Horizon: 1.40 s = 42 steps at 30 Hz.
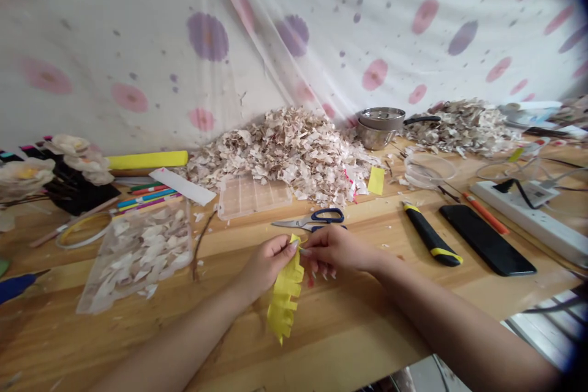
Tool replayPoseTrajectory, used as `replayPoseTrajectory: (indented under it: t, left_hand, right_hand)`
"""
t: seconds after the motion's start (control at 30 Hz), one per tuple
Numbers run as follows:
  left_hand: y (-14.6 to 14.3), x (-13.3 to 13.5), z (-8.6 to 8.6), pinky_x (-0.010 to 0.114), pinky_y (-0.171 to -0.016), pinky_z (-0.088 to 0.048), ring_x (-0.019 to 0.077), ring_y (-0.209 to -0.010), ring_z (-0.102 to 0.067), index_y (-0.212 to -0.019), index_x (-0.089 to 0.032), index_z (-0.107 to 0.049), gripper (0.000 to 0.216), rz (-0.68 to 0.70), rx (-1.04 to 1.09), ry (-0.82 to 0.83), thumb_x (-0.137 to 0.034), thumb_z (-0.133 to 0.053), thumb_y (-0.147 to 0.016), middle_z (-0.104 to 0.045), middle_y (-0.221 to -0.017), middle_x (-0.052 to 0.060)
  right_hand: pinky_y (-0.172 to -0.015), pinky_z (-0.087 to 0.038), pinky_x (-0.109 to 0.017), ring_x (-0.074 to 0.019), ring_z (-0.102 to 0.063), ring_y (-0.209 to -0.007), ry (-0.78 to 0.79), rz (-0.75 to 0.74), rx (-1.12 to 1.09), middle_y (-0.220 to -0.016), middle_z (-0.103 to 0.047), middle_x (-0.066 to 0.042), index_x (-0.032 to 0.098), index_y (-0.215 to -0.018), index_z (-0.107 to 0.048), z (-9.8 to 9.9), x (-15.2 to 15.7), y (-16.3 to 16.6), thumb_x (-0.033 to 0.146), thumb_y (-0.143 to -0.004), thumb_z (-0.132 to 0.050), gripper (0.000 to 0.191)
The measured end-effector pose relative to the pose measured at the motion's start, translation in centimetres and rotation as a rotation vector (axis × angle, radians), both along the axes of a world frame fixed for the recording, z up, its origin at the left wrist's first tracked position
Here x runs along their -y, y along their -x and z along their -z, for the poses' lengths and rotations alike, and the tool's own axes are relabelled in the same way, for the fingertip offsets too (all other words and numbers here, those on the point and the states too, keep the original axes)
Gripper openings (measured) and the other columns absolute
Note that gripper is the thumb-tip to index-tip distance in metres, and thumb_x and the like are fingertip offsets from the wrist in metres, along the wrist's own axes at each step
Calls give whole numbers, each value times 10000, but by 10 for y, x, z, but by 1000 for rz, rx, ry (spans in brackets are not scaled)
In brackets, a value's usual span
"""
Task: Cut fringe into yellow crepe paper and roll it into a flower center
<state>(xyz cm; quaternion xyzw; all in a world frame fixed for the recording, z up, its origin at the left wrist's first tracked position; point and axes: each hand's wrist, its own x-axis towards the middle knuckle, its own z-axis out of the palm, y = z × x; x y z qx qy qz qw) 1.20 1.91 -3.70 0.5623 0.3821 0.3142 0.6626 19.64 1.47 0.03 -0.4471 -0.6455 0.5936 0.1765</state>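
Note:
A yellow paper strip (285,294) with a fringe cut along one edge hangs down over the wooden table (358,324). My left hand (266,263) pinches its upper end between thumb and fingers. My right hand (335,251) meets it at the same top corner, fingers closed on the paper. Blue-handled scissors (312,219) lie on the table just behind both hands, untouched.
A big heap of pale paper scraps (289,153) sits behind, a clear compartment box (252,196) before it. At left lie a bag of petals (138,254), coloured pens (147,196) and paper flowers (68,159). At right lie a utility knife (432,236), black phone (487,248), power strip (537,220) and metal bowls (379,125).

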Motion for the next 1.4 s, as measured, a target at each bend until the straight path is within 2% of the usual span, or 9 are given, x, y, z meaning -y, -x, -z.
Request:
replayPoseTrajectory:
  t: [0.27, 0.4, 0.5, 0.63, 0.73, 0.87, 0.93, 1.1, 1.4]
  left_hand:
    - [-5, 2, -8, 221, -561, -378, 122, -582, -502, -733, -151, -586, 402, -109, 63, 109, -532, -698, -671, -577, -639, -14]
    - [-7, 1, -14, 237, -593, -399, 139, -609, -527, -767, -156, -605, 391, -176, 101, 112, -516, -709, -656, -592, -642, -16]
    - [-6, 1, -14, 252, -636, -418, 162, -670, -557, -794, -158, -617, 383, -215, 123, 91, -508, -704, -664, -621, -688, 0]
    - [-6, 5, -8, 237, -632, -409, 150, -685, -540, -791, -159, -591, 369, -289, 134, 20, -520, -644, -740, -594, -703, -5]
    - [-7, 7, -1, 224, -573, -377, 126, -611, -469, -769, -160, -560, 365, -372, 18, -137, -522, -554, -819, -515, -647, -30]
    - [-10, 9, 1, 229, -552, -357, 134, -606, -432, -746, -174, -518, 350, -402, -80, -229, -502, -483, -863, -474, -640, -31]
    - [-10, 10, 0, 231, -554, -352, 136, -609, -422, -733, -183, -500, 329, -397, -122, -268, -475, -464, -880, -462, -639, -31]
    - [-10, 13, 0, 235, -595, -358, 141, -642, -439, -718, -195, -479, 277, -354, -215, -398, -390, -442, -911, -473, -660, -28]
    - [-8, 18, 4, 237, -602, -358, 140, -644, -456, -718, -207, -456, 261, -319, -277, -496, -357, -425, -930, -468, -667, -30]
  right_hand:
    - [-578, -306, -224, -106, -464, -611, -895, -154, 497, -691, -592, -22, 146, -705, -600, -8, 6, 0, 76, -816, -493, 169]
    - [-575, -298, -267, -154, -477, -643, -1140, -246, 671, -785, -615, -99, 129, -904, -632, -10, 2, -1, 99, -874, -411, 224]
    - [-587, -321, -282, -174, -488, -663, -1169, -263, 609, -774, -611, -113, 131, -964, -628, -6, -6, -5, 153, -921, -364, 268]
    - [-579, -363, -250, -140, -508, -619, -866, 27, 300, -720, -600, -55, 161, -979, -607, 5, -15, -6, 280, -880, -500, 188]
    - [-384, -272, -182, -74, -383, -377, -228, 337, -74, -485, -466, 49, 166, -812, -538, 7, -14, 1, 405, -875, -473, 255]
    - [-263, -73, -155, -32, -221, -256, 546, 228, -384, -419, -444, 71, 150, -783, -551, -3, -7, 6, 375, -882, -426, 275]
    - [-252, -45, -138, -23, -215, -253, 738, 213, -519, -426, -456, 67, 145, -804, -555, -5, -6, 5, 349, -905, -393, 279]
    - [-244, -69, -115, -15, -253, -266, 901, 159, -654, -464, -501, 37, 113, -837, -584, 1, -5, 2, 293, -950, -328, 332]
    - [-240, -94, -101, -9, -211, -265, 905, 216, -712, -453, -482, 46, 113, -814, -589, -2, 5, 7, 226, -948, -345, 300]
